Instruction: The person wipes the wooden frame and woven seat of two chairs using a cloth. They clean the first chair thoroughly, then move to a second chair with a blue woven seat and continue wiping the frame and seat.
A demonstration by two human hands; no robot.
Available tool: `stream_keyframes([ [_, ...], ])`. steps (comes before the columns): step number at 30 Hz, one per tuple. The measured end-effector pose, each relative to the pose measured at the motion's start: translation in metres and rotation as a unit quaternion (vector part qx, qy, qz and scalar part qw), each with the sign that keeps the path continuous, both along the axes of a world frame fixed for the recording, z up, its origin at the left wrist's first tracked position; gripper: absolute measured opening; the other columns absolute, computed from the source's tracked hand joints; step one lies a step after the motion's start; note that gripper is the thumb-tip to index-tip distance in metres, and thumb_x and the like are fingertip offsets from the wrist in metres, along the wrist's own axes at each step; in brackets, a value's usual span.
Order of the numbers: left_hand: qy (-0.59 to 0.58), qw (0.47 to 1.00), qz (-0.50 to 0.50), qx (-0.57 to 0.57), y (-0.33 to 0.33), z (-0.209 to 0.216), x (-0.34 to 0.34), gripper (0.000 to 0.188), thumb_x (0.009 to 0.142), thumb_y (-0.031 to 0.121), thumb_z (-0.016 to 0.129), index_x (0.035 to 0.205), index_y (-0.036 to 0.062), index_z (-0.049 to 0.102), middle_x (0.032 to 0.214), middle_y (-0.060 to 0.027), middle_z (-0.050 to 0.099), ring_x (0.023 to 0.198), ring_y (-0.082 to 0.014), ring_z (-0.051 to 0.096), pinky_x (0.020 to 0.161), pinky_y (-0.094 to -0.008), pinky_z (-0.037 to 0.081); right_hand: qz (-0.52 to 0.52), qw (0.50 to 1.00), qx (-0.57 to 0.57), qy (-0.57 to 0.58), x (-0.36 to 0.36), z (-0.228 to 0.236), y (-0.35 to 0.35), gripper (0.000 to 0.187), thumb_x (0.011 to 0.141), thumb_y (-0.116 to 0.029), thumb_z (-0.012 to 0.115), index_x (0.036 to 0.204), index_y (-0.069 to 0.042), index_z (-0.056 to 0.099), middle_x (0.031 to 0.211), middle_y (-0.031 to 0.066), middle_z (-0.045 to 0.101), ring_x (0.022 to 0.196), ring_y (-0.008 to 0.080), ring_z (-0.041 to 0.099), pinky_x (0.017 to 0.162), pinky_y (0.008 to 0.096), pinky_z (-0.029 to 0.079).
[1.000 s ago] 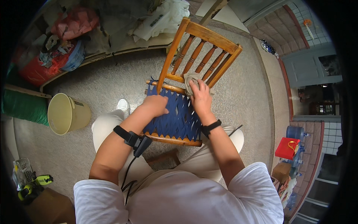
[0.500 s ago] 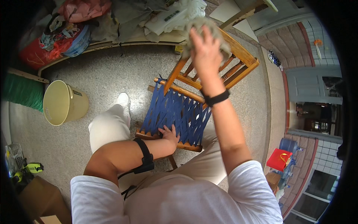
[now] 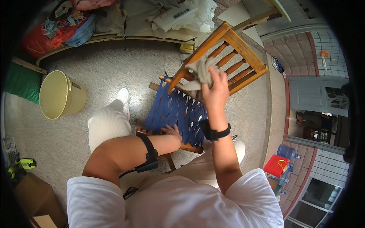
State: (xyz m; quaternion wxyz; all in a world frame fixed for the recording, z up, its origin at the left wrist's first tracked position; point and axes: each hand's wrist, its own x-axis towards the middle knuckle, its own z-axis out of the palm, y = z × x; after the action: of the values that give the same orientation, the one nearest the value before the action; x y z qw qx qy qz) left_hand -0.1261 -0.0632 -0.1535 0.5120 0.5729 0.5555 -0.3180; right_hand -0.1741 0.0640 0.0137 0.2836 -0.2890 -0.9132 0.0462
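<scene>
1. In the head view, the chair [image 3: 180, 114] was between the person's knees [image 3: 108, 123], its back [image 3: 243, 51] on the far side and its seat [image 3: 167, 110] nearer the body.
2. The right hand [image 3: 216, 91] was bunched around a cloth [image 3: 205, 72], held at the left post [image 3: 201, 47] and over the rear of the seat; whether the cloth pressed on the wood or hung just off it could not be told.
3. The left hand [image 3: 171, 132] lay unclenched at the seat's front edge, fingers apart on the straps (how hard it bore down did not show).
4. The likeliest trouble seemed a snag: loose folds hung near the slats [image 3: 227, 57] and straps, and a tug on a caught fold could have pulled the cloth free.
5. Tipping looked possible too: a hard push on the back, with only the left hand steadying the front, might have rocked the chair.
6. The left fingers, lying over gaps between straps, could have slipped through and been pinched in a jolt.
7. The black cable [image 3: 131, 192] below the left arm [image 3: 125, 152] might have caught on something had that arm swung wide.
</scene>
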Motion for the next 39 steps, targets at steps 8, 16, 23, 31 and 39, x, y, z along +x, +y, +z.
stream_keyframes([
  [8,0.026,0.999,-0.035,0.021,-0.003,0.019,-0.004,0.114,0.07,0.016,0.082,0.155,0.0251,0.007,0.155,-0.0305,-0.008,0.132,-0.0613,0.023,0.098,-0.0668,0.04,-0.038,0.972,-0.095,-0.209,-0.037,-0.034,-0.017,0.07,0.077,-0.025,0.067,0.133,0.008,0.042,0.108,0.0275,0.055,0.08,0.0396,0.066,0.069,0.0441,0.056],
  [16,0.016,0.999,-0.03,0.003,0.001,0.009,-0.007,0.116,0.07,0.023,0.083,0.155,0.0263,0.004,0.155,-0.0289,-0.01,0.133,-0.0588,0.024,0.099,-0.0643,0.041,0.014,0.96,-0.162,-0.23,-0.016,-0.042,-0.011,0.066,0.076,-0.028,0.068,0.13,0.002,0.044,0.11,0.0267,0.056,0.086,0.0419,0.065,0.071,0.0476,0.055],
  [23,0.006,0.999,-0.046,0.007,0.006,-0.001,0.0,0.113,0.07,0.033,0.084,0.155,0.0237,0.01,0.156,-0.0278,-0.003,0.135,-0.0566,0.023,0.097,-0.0686,0.039,0.051,0.952,-0.242,-0.182,0.028,-0.033,-0.017,0.042,0.072,-0.025,0.065,0.106,0.0,0.061,0.102,0.0248,0.062,0.098,0.0418,0.06,0.083,0.0481,0.05],
  [31,0.002,1.0,-0.004,0.004,0.007,0.011,-0.001,0.11,0.07,0.018,0.082,0.155,0.026,0.013,0.155,-0.0302,-0.004,0.132,-0.0606,0.024,0.1,-0.0697,0.033,-0.037,0.961,-0.176,-0.21,0.015,-0.007,0.006,0.045,0.077,-0.033,0.069,0.11,-0.002,0.063,0.097,0.0216,0.064,0.093,0.0394,0.063,0.08,0.0449,0.052],
  [39,0.01,0.996,-0.073,0.046,-0.004,0.027,-0.004,0.104,0.074,0.026,0.079,0.154,0.0251,0.014,0.156,-0.0299,0.003,0.129,-0.0599,0.03,0.1,-0.07,0.032,-0.02,0.926,-0.253,-0.28,-0.01,-0.02,0.026,0.048,0.075,-0.035,0.067,0.112,-0.005,0.064,0.095,0.0258,0.067,0.093,0.0413,0.064,0.083,0.0452,0.051],
])
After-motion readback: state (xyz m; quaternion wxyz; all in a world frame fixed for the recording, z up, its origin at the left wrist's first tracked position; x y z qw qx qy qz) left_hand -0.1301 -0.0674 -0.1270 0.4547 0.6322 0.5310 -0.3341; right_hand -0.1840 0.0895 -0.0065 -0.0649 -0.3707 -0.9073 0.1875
